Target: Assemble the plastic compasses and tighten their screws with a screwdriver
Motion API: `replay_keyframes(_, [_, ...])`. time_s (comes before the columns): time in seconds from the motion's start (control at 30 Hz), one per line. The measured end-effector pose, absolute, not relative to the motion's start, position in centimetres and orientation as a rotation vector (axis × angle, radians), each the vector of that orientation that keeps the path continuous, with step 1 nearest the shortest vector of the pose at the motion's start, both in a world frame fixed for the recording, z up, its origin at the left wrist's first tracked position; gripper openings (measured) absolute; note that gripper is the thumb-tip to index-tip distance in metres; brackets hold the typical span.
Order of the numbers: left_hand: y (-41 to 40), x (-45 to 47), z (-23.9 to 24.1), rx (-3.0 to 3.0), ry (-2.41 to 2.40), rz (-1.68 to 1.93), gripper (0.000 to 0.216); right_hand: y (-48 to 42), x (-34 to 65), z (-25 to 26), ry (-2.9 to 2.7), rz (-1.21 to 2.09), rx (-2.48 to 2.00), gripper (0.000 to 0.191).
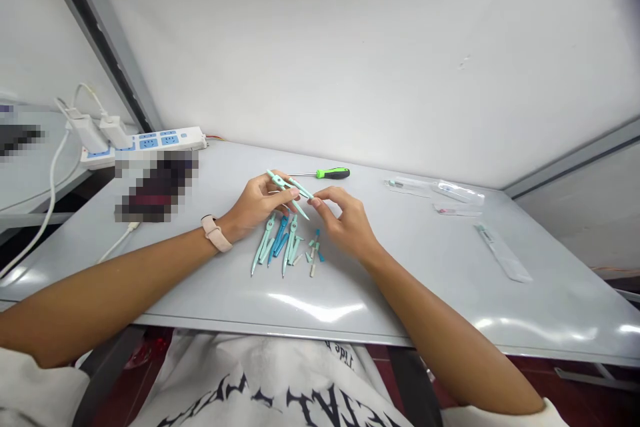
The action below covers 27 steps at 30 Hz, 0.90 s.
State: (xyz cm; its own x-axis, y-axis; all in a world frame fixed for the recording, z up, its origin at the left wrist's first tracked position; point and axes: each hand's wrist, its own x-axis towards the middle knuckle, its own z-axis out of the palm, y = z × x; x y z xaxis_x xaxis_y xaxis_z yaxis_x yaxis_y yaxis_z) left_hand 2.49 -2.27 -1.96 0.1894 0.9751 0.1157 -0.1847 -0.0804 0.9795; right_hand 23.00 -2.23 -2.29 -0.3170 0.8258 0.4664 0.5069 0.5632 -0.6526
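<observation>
My left hand (pixel 261 203) is closed around a mint-green drawing compass (pixel 281 183), its legs spread and pointing to the lower right. With thumb and forefinger, my right hand (pixel 345 220) pinches the end of the compass's upper leg. Below my hands, more compasses lie side by side on the table: a mint one (pixel 263 243) at left, a blue one (pixel 279 240) in the middle and another mint one (pixel 289 247) at right. To their right is a scatter of small mint, blue and whitish parts (pixel 313 255).
A green and black screwdriver (pixel 333 173) lies behind my hands. Clear packets (pixel 503 253) with small items are at the right of the grey table (pixel 210 300). At back left sit a power strip (pixel 170 140) with plugs and a blurred-out dark object (pixel 157 190) with a cable.
</observation>
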Motion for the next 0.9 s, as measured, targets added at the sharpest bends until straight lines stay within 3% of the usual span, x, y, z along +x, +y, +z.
replay_keyframes(0.9, [-2.00,2.48,-2.48,1.283,0.857,1.119,0.037,-2.50,22.76,-2.59,-2.145,0.398,-0.920,0.013])
